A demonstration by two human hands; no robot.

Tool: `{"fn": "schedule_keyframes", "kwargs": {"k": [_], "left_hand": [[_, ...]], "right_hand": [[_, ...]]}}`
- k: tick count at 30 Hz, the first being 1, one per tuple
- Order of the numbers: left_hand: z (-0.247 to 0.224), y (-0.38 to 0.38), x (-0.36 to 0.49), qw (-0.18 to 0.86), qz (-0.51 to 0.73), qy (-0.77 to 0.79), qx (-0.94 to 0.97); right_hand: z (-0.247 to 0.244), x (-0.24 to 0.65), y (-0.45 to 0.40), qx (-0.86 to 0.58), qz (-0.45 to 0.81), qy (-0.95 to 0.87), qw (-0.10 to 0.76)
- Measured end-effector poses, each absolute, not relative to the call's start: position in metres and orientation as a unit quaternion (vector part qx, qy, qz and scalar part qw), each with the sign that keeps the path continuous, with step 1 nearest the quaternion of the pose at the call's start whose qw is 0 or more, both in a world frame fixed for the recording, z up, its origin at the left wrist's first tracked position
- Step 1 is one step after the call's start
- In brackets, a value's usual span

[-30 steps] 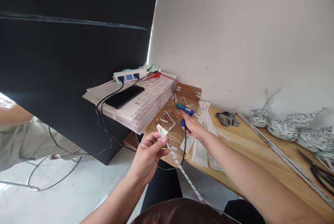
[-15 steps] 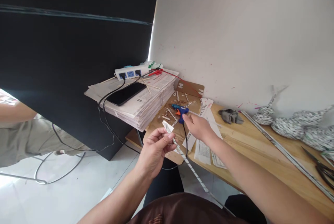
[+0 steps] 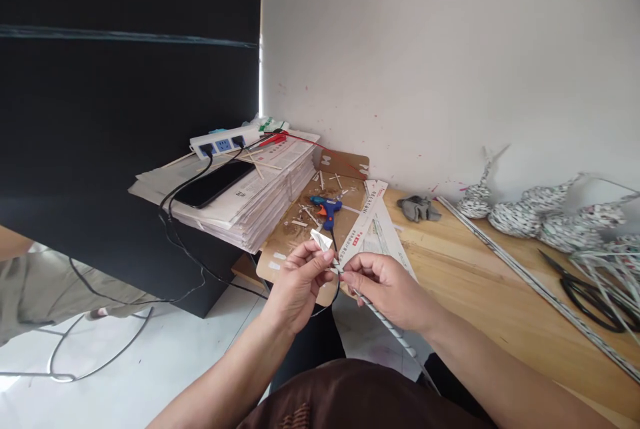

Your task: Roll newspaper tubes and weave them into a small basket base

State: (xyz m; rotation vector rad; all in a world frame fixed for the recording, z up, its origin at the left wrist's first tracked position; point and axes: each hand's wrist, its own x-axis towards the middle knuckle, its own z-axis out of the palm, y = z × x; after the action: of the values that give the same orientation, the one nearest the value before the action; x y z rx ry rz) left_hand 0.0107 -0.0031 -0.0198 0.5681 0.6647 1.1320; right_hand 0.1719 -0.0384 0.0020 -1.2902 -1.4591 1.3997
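Left hand: the left hand (image 3: 303,279) pinches a thin paper tube (image 3: 383,325) between thumb and fingers, close to its far end.
Right hand: the right hand (image 3: 393,285) grips the same tube just beside the left, thumb and fingers drawn together.
Paper tube: white with dark spiral lines, held in front of the near edge of the desk (image 3: 465,289); it slants down toward the person's lap, and its far end widens into a white paper flap (image 3: 321,239). The fingers cover the middle, so what happens there is hard to make out.
Glue gun: the blue glue gun (image 3: 327,209) lies beyond the hands on a brown cardboard sheet (image 3: 267,269), among small white scraps.
Paper strips: printed strips (image 3: 367,225) lie crossed to the right of the glue gun.
Newspaper stack: at the left, the newspaper stack (image 3: 273,205) carries a black phone (image 3: 217,183) and, farther back, a white power strip (image 3: 225,141).
Right of the desk: a grey cloth (image 3: 419,209), long paper rods (image 3: 530,285), woven paper pieces (image 3: 515,212) along the wall, and black scissors (image 3: 590,292) nearer.
Far left: another person's trousers (image 3: 75,282) show beside the black panel (image 3: 125,95).
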Motion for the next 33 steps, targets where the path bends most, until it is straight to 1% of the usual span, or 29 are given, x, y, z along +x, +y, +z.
{"fn": "schedule_keyframes", "kwargs": {"k": [5,7,8,10,13,14,15,17,20,23,25,28,29,30,31,33], "left_hand": [[-0.018,-0.007,0.017,0.767,0.490,0.306,0.278],[-0.018,-0.009,0.020,0.771,0.483,0.304,0.284],[-0.017,-0.009,0.022,0.772,0.481,0.304,0.285],[-0.017,-0.010,0.026,0.770,0.480,0.310,0.284],[-0.017,-0.009,0.031,0.766,0.485,0.313,0.283],[-0.017,-0.009,0.032,0.766,0.485,0.312,0.284],[-0.017,-0.009,0.034,0.766,0.485,0.310,0.286],[-0.017,-0.009,0.036,0.766,0.484,0.307,0.292],[-0.016,-0.010,0.038,0.767,0.481,0.303,0.299],[-0.016,-0.011,0.039,0.767,0.477,0.303,0.302],[-0.016,-0.012,0.038,0.766,0.477,0.304,0.304],[-0.016,-0.012,0.038,0.766,0.476,0.302,0.310],[-0.017,-0.012,0.038,0.765,0.476,0.302,0.311],[-0.017,-0.012,0.038,0.765,0.476,0.302,0.312],[-0.018,-0.012,0.037,0.764,0.478,0.303,0.312],[-0.019,-0.011,0.037,0.761,0.482,0.305,0.309]], "right_hand": [[0.002,0.191,-0.042,-0.464,0.637,-0.512,0.341],[0.003,0.195,-0.046,-0.464,0.639,-0.516,0.332],[0.003,0.196,-0.049,-0.477,0.617,-0.533,0.329],[0.005,0.196,-0.055,-0.527,0.507,-0.594,0.335],[0.007,0.195,-0.064,-0.583,0.262,-0.692,0.334],[0.007,0.195,-0.066,-0.585,0.202,-0.714,0.328],[0.007,0.195,-0.068,-0.581,0.163,-0.730,0.321],[0.008,0.197,-0.071,-0.573,0.136,-0.745,0.311],[0.010,0.201,-0.072,-0.573,0.158,-0.742,0.310],[0.013,0.205,-0.069,-0.579,0.228,-0.718,0.312],[0.014,0.209,-0.065,-0.572,0.332,-0.683,0.309],[0.012,0.214,-0.059,-0.521,0.520,-0.612,0.289],[0.011,0.214,-0.058,-0.507,0.553,-0.598,0.282],[0.010,0.214,-0.057,-0.507,0.553,-0.599,0.279],[0.008,0.213,-0.058,-0.521,0.520,-0.614,0.283],[0.006,0.209,-0.060,-0.566,0.373,-0.674,0.294]]}}
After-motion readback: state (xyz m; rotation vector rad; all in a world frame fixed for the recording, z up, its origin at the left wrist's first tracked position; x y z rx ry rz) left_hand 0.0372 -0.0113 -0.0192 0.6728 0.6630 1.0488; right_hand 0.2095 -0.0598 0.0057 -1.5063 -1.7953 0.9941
